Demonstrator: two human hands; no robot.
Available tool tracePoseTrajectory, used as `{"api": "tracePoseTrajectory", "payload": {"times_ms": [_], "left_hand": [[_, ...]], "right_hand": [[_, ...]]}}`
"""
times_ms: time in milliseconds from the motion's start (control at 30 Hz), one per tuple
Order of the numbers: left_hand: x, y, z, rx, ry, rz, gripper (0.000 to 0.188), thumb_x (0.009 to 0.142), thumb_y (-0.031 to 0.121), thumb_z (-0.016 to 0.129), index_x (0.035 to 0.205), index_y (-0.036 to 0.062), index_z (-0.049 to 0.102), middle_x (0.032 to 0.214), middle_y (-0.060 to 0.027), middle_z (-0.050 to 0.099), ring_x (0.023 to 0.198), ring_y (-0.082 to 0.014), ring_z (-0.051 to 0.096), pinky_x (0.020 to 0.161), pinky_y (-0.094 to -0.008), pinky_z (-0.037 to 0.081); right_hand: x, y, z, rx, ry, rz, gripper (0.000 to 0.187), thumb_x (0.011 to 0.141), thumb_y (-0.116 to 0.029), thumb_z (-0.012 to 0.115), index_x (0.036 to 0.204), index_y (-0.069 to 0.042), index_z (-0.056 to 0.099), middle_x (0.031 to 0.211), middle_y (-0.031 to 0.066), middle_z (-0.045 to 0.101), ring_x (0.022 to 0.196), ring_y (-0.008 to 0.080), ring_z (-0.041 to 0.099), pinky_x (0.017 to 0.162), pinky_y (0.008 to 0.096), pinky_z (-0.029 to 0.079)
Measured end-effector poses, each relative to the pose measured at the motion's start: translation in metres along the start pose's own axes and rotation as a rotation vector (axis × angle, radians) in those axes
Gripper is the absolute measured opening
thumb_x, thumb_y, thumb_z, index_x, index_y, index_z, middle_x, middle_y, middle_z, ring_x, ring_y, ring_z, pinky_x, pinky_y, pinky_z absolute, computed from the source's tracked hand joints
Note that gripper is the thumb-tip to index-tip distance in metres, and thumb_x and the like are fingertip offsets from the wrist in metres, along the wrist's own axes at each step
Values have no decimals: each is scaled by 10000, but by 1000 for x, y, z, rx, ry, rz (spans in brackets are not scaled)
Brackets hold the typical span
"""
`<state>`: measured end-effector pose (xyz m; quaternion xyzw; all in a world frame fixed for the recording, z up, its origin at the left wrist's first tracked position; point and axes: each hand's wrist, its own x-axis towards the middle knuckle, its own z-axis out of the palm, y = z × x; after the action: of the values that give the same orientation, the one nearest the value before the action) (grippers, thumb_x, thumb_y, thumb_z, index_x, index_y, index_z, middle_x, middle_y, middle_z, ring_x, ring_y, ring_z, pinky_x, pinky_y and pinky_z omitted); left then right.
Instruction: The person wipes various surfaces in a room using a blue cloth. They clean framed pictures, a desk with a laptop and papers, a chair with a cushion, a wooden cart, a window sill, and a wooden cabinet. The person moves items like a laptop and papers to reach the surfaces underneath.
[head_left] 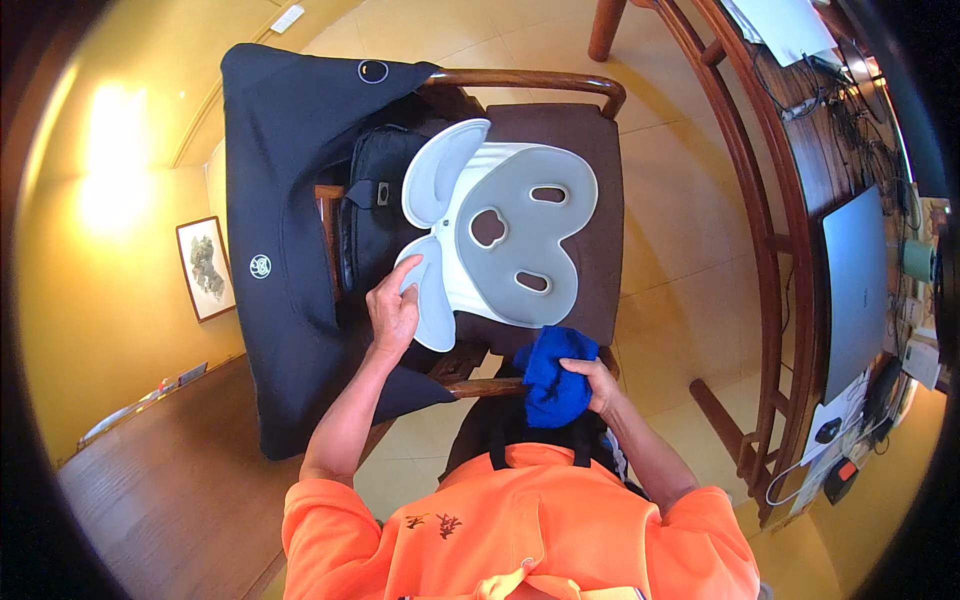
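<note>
A grey and white posture seat (520, 240) with two wing-shaped back pads lies on the brown seat of a wooden chair (597, 225). My left hand (393, 308) is at the nearer grey wing pad (432, 300), its fingers closed on the pad's edge; what the fingertips do underneath is hidden. In front of the seat's near edge, my right hand (597, 382) grips a bunched blue cloth (556, 378). The cloth hangs over the chair's near armrest (480, 388), close to the rounded lower lobe of the posture seat.
A black cover (285, 340) drapes the chair's back, with a black bag-like piece (372, 215) beside it. At the right stands a wooden desk (795, 235) with a laptop (855, 290), cables and papers. A wooden tabletop (180, 490) is at the lower left.
</note>
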<state>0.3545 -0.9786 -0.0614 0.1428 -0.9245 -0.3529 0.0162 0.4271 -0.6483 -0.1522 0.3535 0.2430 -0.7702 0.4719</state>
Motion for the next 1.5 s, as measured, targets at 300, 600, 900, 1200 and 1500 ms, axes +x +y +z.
{"api": "tracePoseTrajectory", "payload": {"times_ms": [300, 600, 900, 1200, 1500], "left_hand": [[-9, -16, -11, 1, 45, -130, 447, 740, -107, 575, 1147, 47, 679, 1064, -212, 698, 1001, -269, 686, 895, -325, 491], [-10, -10, -13, 49, 98, -98, 433, 741, -93, 552, 1128, 52, 680, 1068, -237, 678, 1014, -369, 665, 901, -387, 500], [-20, -21, -10, 198, 81, -16, 467, 801, 14, 638, 1259, 97, 606, 1181, -226, 637, 1043, -385, 638, 894, -414, 497], [-66, 31, -99, 498, 408, 296, 495, 845, 81, 648, 1321, 20, 529, 1316, -216, 527, 1203, -369, 526, 1024, -417, 416], [-90, -47, -226, -62, 147, -378, 596, 845, 281, 727, 1317, -23, 525, 1190, -172, 638, 1100, -250, 605, 985, -352, 448]], "right_hand": [[-46, 2, -55, 238, 74, 33, 534, 830, -129, 677, 1317, -3, 497, 1236, 184, 608, 1109, 360, 601, 1010, 522, 459], [-69, 14, -86, 259, 94, 42, 570, 828, -180, 667, 1335, 1, 476, 1260, 209, 590, 1130, 387, 584, 1035, 534, 432], [-68, 6, -112, 216, 45, 86, 561, 826, -191, 667, 1327, -11, 491, 1262, 196, 593, 1146, 376, 578, 1039, 530, 430], [-50, 43, -122, 254, 20, 52, 608, 804, -204, 676, 1349, -24, 475, 1284, 189, 580, 1172, 381, 560, 1055, 546, 407], [-16, 87, -88, 356, 90, -226, 627, 785, -163, 671, 1357, -18, 457, 1276, 197, 575, 1178, 386, 543, 1065, 545, 391]]}}
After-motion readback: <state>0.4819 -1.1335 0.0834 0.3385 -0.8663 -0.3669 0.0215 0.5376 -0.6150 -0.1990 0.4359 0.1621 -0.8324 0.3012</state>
